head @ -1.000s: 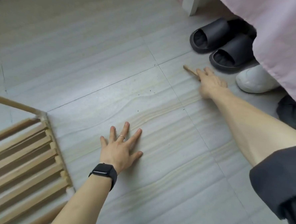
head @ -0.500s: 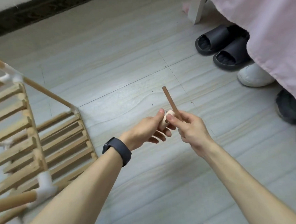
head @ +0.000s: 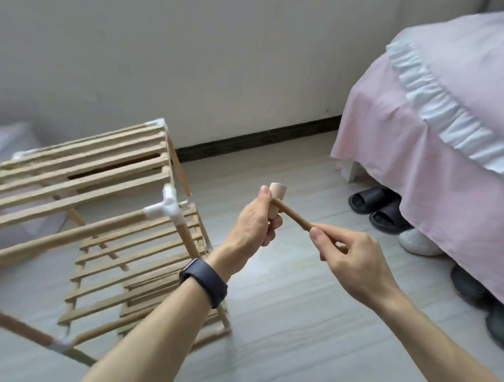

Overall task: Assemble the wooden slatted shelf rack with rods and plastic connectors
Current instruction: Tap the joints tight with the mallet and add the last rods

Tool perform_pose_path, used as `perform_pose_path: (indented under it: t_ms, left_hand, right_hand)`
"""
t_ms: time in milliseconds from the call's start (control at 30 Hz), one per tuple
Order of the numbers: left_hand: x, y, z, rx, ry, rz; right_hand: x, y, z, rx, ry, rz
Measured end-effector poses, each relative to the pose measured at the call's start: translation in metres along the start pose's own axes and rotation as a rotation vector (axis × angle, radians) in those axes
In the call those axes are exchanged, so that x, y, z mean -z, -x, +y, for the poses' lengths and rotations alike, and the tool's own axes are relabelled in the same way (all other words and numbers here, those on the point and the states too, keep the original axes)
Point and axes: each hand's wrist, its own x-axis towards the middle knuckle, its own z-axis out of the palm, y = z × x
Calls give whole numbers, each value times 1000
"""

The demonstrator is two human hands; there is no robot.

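1 wooden rack (head: 85,151) with 2 slatted shelves stands on the floor at left, at least 4 white connectors (head: 168,208) showing. The left hand (head: 251,223) has its grip curled round 1 pale wooden cylinder (head: 278,192). The right hand (head: 349,261) pinches 1 rod (head: 292,214) that meets the cylinder. 0.5 s ago the rod pointed upward; now it slants down to the right.

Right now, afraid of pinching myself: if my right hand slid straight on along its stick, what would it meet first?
Likely the left hand, gripping the wooden block on the stick.
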Motion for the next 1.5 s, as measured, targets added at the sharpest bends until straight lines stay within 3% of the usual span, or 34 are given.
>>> perform_pose_path:
  t_ms: [133, 367, 533, 633, 733, 800, 900, 1000, 1100, 1200, 1333, 1500]
  left_hand:
    - [18, 40, 46, -145, -38, 33]
    - [47, 92, 68, -387, -466, 206]
    - [59, 106, 90, -522, -558, 316]
    - [75, 108, 105, -461, -514, 282]
    - [97, 100, 113, -381, -488, 380]
    - [111, 95, 110, -319, -553, 406]
    - [134, 92, 93, -300, -837, 422]
    - [167, 83, 78, -274, -1056, 604]
    - [200, 74, 58, 10, -1262, 542]
    - [210, 62, 47, 101, -1301, 446]
    - [209, 51, 49, 89, -1311, 435]
    - [211, 53, 44, 68, -1317, 457]
  right_hand:
    - [4, 15, -40, 66, -110, -6]
    - [8, 31, -96, 153, 50, -38]
    - [1, 37, -123, 128, -94, -85]
    - [6, 28, -138, 7, -360, -88]
    - [-2, 3, -154, -205, -967, 6]
    - [-20, -17, -168, -269, -1184, 54]
    - [-58, -44, -197, -307, -1157, 41]
    - [-85, -69, -233, -200, -1220, 97]
    - [-102, -87, -259, -42, -1156, 39]
    - [-125, -99, -268, 88, -956, -16]
    - [-159, -102, -253, 34, -704, -33]
    - [-155, -114, -274, 125, -828, -50]
